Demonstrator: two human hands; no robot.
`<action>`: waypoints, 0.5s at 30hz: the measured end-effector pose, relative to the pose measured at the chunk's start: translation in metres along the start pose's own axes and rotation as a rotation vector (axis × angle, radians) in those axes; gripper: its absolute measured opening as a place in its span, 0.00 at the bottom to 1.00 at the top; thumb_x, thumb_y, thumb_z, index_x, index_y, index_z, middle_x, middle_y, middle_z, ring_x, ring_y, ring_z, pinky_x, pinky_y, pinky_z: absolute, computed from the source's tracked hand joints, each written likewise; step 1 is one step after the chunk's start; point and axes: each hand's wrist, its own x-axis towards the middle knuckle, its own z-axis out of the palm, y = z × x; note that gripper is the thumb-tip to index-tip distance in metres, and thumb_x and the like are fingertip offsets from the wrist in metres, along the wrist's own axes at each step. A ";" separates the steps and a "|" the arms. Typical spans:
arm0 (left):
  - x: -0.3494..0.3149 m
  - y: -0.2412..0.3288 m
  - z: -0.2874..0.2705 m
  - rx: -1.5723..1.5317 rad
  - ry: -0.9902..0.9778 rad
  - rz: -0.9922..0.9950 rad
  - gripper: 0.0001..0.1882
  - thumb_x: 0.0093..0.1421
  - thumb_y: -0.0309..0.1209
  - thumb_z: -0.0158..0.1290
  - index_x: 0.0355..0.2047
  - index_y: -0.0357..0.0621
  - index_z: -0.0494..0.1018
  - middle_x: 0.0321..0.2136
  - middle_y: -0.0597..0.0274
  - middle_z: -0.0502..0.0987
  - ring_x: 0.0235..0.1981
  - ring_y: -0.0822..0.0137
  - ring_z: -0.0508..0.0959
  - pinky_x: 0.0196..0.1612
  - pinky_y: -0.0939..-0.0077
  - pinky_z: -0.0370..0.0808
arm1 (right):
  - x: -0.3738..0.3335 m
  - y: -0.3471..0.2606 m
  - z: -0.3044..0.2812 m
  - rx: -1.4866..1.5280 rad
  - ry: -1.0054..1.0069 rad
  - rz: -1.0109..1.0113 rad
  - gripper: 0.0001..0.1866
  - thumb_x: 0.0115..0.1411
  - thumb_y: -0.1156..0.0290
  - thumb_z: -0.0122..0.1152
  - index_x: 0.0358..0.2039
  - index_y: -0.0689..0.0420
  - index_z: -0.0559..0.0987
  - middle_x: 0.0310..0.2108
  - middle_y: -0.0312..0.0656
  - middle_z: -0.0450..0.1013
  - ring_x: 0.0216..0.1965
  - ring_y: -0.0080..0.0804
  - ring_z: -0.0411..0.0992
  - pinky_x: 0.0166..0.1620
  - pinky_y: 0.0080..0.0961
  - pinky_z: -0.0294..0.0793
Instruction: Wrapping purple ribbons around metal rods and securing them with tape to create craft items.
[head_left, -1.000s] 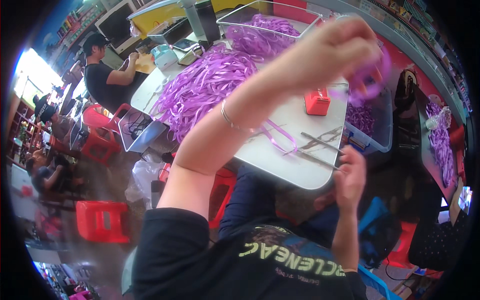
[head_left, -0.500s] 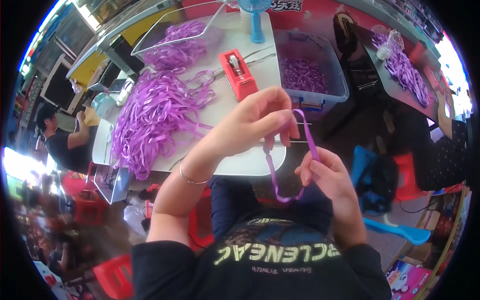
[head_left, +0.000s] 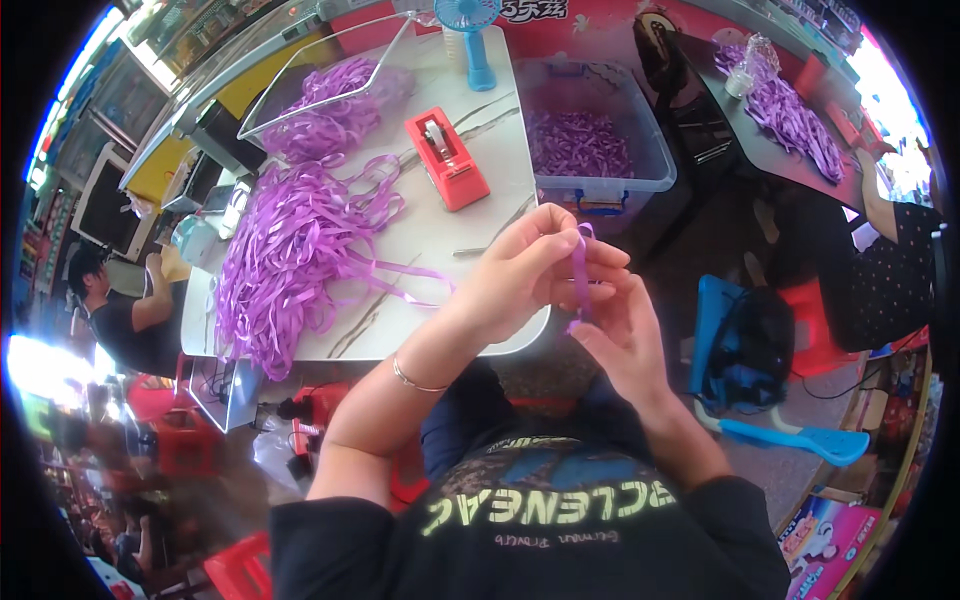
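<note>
A short piece of purple ribbon (head_left: 580, 275) runs between my two hands, just past the table's near right corner. My left hand (head_left: 535, 265) pinches its upper part between thumb and fingers. Lower down, my right hand (head_left: 625, 335) has thumb and fingers closed on the ribbon's other end, close against the left fingers. To the left, a big heap of loose purple ribbons (head_left: 290, 255) lies on the white marbled table (head_left: 470, 150), a few strands trailing toward my left forearm. A red tape dispenser (head_left: 447, 160) stands on the table beyond my left hand.
Behind the heap, a clear bin (head_left: 385, 60) holds more ribbon. A small blue fan (head_left: 480, 60) stands at the table's far edge. Right of the table is a clear tub (head_left: 650, 160) of ribbon pieces. A blue chair (head_left: 790, 437) stands at the right; people sit on both sides.
My hands have come together, and the wide hanging loop of ribbon is now a short length between my fingers. The view has shifted slightly.
</note>
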 end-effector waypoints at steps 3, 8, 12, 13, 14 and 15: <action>0.001 -0.006 -0.004 -0.036 0.011 0.007 0.06 0.63 0.30 0.36 0.35 0.41 0.60 0.41 0.41 0.71 0.45 0.50 0.73 0.49 0.57 0.70 | -0.002 -0.012 -0.009 0.004 -0.031 0.150 0.12 0.56 0.79 0.53 0.41 0.64 0.65 0.38 0.41 0.69 0.38 0.23 0.69 0.42 0.19 0.69; 0.008 -0.019 -0.014 -0.009 0.074 0.010 0.06 0.63 0.31 0.37 0.35 0.42 0.61 0.41 0.44 0.71 0.46 0.53 0.72 0.50 0.57 0.69 | -0.002 -0.014 -0.031 -0.133 0.032 0.177 0.08 0.58 0.75 0.52 0.38 0.62 0.69 0.28 0.37 0.71 0.27 0.16 0.67 0.30 0.12 0.67; 0.014 -0.030 -0.016 -0.026 0.092 -0.019 0.06 0.63 0.32 0.39 0.35 0.44 0.62 0.37 0.53 0.72 0.42 0.62 0.73 0.47 0.63 0.71 | 0.005 -0.024 -0.045 -0.244 0.101 0.078 0.08 0.58 0.73 0.53 0.37 0.61 0.71 0.26 0.33 0.70 0.25 0.13 0.65 0.28 0.10 0.64; 0.012 -0.032 -0.017 -0.042 0.122 -0.046 0.05 0.63 0.32 0.39 0.35 0.45 0.62 0.35 0.57 0.72 0.39 0.65 0.73 0.45 0.66 0.72 | 0.006 -0.025 -0.045 -0.213 0.108 0.089 0.07 0.57 0.74 0.54 0.37 0.61 0.72 0.27 0.32 0.70 0.26 0.13 0.65 0.29 0.09 0.64; 0.010 -0.033 -0.018 -0.043 0.128 -0.041 0.05 0.63 0.32 0.39 0.35 0.45 0.62 0.35 0.57 0.72 0.39 0.65 0.73 0.45 0.66 0.72 | 0.009 -0.025 -0.045 -0.212 0.101 0.091 0.07 0.57 0.74 0.54 0.37 0.61 0.72 0.27 0.32 0.70 0.26 0.13 0.65 0.29 0.09 0.64; 0.008 -0.034 -0.020 0.034 0.184 -0.028 0.06 0.62 0.32 0.41 0.35 0.45 0.62 0.33 0.60 0.71 0.37 0.68 0.73 0.42 0.69 0.73 | 0.013 -0.024 -0.044 -0.259 0.098 0.065 0.07 0.57 0.74 0.54 0.36 0.62 0.72 0.27 0.32 0.70 0.27 0.12 0.65 0.30 0.09 0.64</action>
